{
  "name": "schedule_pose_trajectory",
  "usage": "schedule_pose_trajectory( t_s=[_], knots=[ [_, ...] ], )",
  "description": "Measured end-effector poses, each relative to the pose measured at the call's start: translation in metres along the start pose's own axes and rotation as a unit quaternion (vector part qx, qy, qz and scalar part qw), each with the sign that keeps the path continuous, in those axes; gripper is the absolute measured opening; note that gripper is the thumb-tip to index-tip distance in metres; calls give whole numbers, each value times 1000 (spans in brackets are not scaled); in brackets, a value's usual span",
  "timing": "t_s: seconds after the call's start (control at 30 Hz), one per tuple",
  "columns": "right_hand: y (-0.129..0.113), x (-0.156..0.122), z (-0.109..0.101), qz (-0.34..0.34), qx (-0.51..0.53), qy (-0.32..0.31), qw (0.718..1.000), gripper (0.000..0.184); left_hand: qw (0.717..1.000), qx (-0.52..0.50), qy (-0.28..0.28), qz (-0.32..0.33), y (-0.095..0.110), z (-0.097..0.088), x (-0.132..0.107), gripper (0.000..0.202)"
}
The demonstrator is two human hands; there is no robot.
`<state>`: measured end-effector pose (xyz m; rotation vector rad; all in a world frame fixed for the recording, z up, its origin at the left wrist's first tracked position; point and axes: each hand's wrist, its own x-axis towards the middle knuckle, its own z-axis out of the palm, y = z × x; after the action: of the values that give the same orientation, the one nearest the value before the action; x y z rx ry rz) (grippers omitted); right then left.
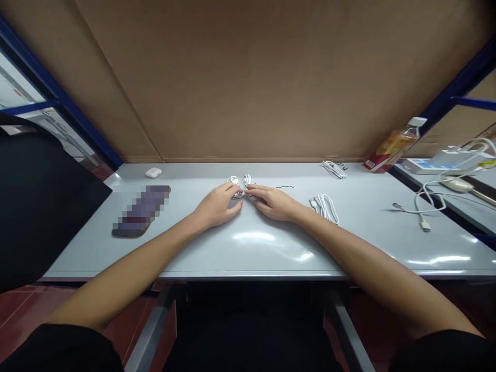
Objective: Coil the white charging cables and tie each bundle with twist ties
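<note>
Between the left grip [217, 205] and right grip [273, 202], white wired earphones [240, 186] sit just above the table [349, 248]. Both grips are closed, pinching the earphones' cord.

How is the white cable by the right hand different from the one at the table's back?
The cable by the right hand lies nearer the person; the cable at the back sits at the far edge. The first looks bigger and looser; the second looks smaller and tighter. Both are white and looped.
</note>
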<state>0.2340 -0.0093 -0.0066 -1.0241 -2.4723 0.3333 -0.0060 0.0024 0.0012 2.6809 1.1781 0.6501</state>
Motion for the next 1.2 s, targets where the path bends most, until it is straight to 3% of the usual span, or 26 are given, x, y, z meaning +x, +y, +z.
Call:
schedule_pose_trajectory(
  t_s=[0.13, 0.2, 0.3, 0.37, 0.47, 0.53, 0.63, 0.73, 0.83, 0.97, 1.2],
  knots=[
    [2, 2, -10, 1, 19, 37, 999, 48, 999, 6, 0, 35, 2, 2, -2, 43],
    [3, -1, -28, 51, -6, 77, 996, 37, 998, 6, -25, 64, 2, 4, -2, 47],
    [16, -17, -68, 201, -64, 88, 974, 29, 996, 7, -54, 76, 2, 7, -2, 48],
    [31, -32, -97, 309, -93, 11, 947, 37, 996, 8, -53, 67, 2, 7, -1, 48],
    [54, -53, -129, 463, -65, -102, 878, 55, 997, 6, -47, 55, 0, 8, 0, 47],
    [62, -61, -137, 488, -23, -143, 861, 58, 998, 8, -47, 46, -2, 8, 1, 48],
    [56, -58, -132, 465, 29, -184, 866, 50, 999, 14, -33, 40, -4, 9, 1, 46],
    [35, -42, -112, 374, 55, -204, 903, 40, 998, 5, 14, 69, 0, 8, 0, 38],
    [12, -26, -85, 316, 87, -131, 936, 39, 993, -36, 38, 107, 11, 3, 0, 31],
    [-1, -16, -62, 257, 187, -91, 944, 38, 987, -93, -6, 132, 22, -1, -2, 28],
    [12, -17, -57, 156, 53, -105, 981, 31, 985, -126, -46, 108, 20, 2, -1, 26]
  ],
)
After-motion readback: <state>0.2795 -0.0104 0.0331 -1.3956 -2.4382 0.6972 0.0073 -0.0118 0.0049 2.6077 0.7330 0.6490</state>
